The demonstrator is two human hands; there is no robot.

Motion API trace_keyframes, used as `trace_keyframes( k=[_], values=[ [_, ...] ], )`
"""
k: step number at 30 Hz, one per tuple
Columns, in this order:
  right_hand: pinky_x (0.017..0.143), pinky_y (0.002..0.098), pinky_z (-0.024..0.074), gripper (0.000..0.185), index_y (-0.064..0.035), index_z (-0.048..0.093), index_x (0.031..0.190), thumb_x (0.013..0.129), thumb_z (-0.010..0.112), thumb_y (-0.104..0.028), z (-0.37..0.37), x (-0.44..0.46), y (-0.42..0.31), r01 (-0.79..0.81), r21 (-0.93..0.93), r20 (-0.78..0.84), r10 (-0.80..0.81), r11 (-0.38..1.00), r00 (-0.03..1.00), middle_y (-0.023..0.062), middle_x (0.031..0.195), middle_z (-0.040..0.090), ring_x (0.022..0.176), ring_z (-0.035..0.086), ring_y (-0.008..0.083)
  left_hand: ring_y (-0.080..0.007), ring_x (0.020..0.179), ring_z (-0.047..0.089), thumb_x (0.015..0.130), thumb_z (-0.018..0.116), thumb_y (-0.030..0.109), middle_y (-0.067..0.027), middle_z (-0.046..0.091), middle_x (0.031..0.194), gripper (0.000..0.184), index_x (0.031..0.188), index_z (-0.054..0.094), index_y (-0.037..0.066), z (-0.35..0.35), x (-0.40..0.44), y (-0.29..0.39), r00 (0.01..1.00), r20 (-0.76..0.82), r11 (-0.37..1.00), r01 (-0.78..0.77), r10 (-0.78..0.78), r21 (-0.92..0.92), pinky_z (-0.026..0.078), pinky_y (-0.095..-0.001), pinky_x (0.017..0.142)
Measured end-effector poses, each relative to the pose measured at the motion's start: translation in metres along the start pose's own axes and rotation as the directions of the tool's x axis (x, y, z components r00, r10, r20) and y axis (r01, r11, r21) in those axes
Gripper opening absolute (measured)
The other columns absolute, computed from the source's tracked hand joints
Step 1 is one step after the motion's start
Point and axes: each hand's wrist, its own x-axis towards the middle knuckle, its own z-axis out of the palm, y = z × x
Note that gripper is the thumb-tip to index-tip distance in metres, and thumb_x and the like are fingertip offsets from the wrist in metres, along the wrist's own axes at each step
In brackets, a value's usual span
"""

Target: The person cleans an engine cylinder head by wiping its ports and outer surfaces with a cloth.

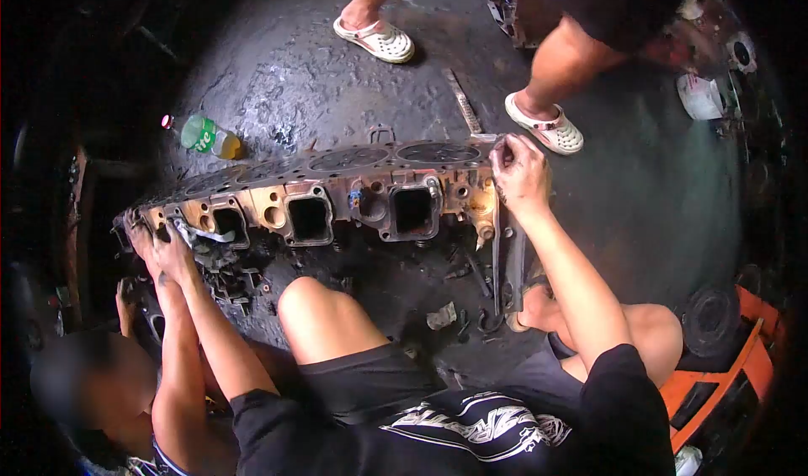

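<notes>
A long, greasy engine cylinder head (282, 215) stretches across in front of me, with round valve recesses on top and square ports facing me. My right hand (523, 173) is closed over its right end corner, fingers curled at the top edge. Near its left end, my left hand (175, 255) grips the lower front edge, fingers partly hidden. A pale rag (202, 234) lies right beside those fingers, against the ports. Another person's hand (139, 239) touches the same left end, just beyond mine.
A person in white clogs (377, 40) stands across from me. A Sprite bottle (206, 137) lies behind the head, and a flat metal bar (463, 101) is near its right end. Loose metal parts (240, 282) litter the floor below. An orange frame (715, 379) stands at right.
</notes>
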Motion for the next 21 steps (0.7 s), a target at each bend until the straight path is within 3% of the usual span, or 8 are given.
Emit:
trace_keyframes(
  k=[3,6,9,12,14,16,17,21],
  values=[
    [0.069,0.0462,0.0535,0.015,-0.0042,0.065,0.082,0.082,0.07,-0.018,0.006,0.001,0.01,0.037,0.06,0.008,-0.038,0.998,0.999,0.015,0.084,0.066,0.079,0.066,0.0377,-0.0367,0.129,0.054,0.09,0.068,0.037,-0.0246,0.059,0.137,0.063,0.137,0.055,-0.003,0.042,0.026,-0.052,0.91,0.009,0.907,-0.413,0.415,-0.085,0.04,-0.0389,0.11],
    [0.069,0.0457,0.053,0.014,-0.0031,0.064,0.083,0.082,0.07,-0.016,0.003,0.0,0.007,0.025,0.094,0.016,-0.026,0.995,1.0,0.0159,0.083,0.065,0.08,0.066,0.0377,-0.0275,0.135,0.044,0.093,0.065,0.036,-0.018,0.048,0.144,0.064,0.141,0.046,-0.003,-0.052,0.027,-0.002,0.897,-0.234,0.927,-0.358,0.375,0.112,0.031,-0.0351,0.116],
    [0.07,0.0443,0.0532,0.016,-0.002,0.064,0.085,0.082,0.071,-0.017,0.007,-0.001,0.014,0.045,0.076,0.01,-0.046,0.996,0.999,0.0164,0.085,0.065,0.081,0.066,0.0371,-0.0241,0.141,0.035,0.093,0.066,0.039,-0.0155,0.039,0.151,0.074,0.145,0.037,-0.004,-0.055,0.033,-0.01,0.856,-0.358,0.926,-0.368,0.373,0.084,0.024,-0.0337,0.12],
    [0.071,0.0431,0.0531,0.02,-0.0008,0.065,0.089,0.084,0.072,-0.018,0.005,-0.001,0.015,0.063,0.055,0.028,-0.065,0.996,0.998,0.0161,0.086,0.065,0.081,0.067,0.0359,-0.0207,0.139,0.035,0.096,0.063,0.032,-0.0115,0.038,0.151,0.067,0.148,0.036,-0.001,-0.056,0.006,0.029,0.965,-0.258,0.802,-0.19,0.047,-0.566,0.027,-0.0308,0.118],
    [0.071,0.0425,0.053,0.021,0.0002,0.065,0.089,0.083,0.072,-0.019,0.005,-0.002,0.015,0.066,0.091,0.016,-0.067,0.994,0.998,0.016,0.088,0.066,0.081,0.067,0.0346,-0.0206,0.138,0.038,0.096,0.06,0.026,-0.0108,0.04,0.15,0.061,0.147,0.037,0.001,-0.057,-0.003,0.04,0.942,-0.335,0.717,-0.249,0.023,-0.651,0.03,-0.0299,0.116],
    [0.07,0.0419,0.0524,0.022,0.0003,0.064,0.09,0.084,0.072,-0.019,0.012,-0.002,0.025,0.109,0.064,-0.032,-0.107,0.992,0.994,0.0159,0.09,0.067,0.079,0.067,0.0333,-0.0228,0.137,0.041,0.095,0.058,0.02,-0.0123,0.043,0.149,0.058,0.146,0.039,0.001,-0.05,0.016,-0.002,0.822,-0.483,0.925,-0.376,0.304,-0.059,0.032,-0.0303,0.115],
    [0.068,0.0416,0.0515,0.021,-0.0003,0.065,0.09,0.085,0.071,-0.019,0.007,-0.001,0.019,0.049,0.037,0.031,-0.05,0.998,0.998,0.0156,0.087,0.067,0.078,0.068,0.0332,-0.0227,0.134,0.042,0.095,0.057,0.02,-0.0119,0.044,0.146,0.055,0.144,0.04,0.002,-0.049,0.016,-0.005,0.829,-0.469,0.938,-0.346,0.305,-0.001,0.034,-0.0307,0.113],
    [0.066,0.0419,0.051,0.019,-0.0017,0.065,0.086,0.086,0.069,-0.02,0.003,-0.001,0.012,0.066,0.08,0.019,-0.067,0.995,0.998,0.0156,0.083,0.067,0.076,0.067,0.0343,-0.0221,0.123,0.046,0.096,0.055,0.018,-0.0105,0.048,0.133,0.043,0.135,0.044,0.004,-0.049,0.017,0.014,0.909,-0.408,0.929,-0.221,0.086,-0.296,0.038,-0.0323,0.105]
  ],
)
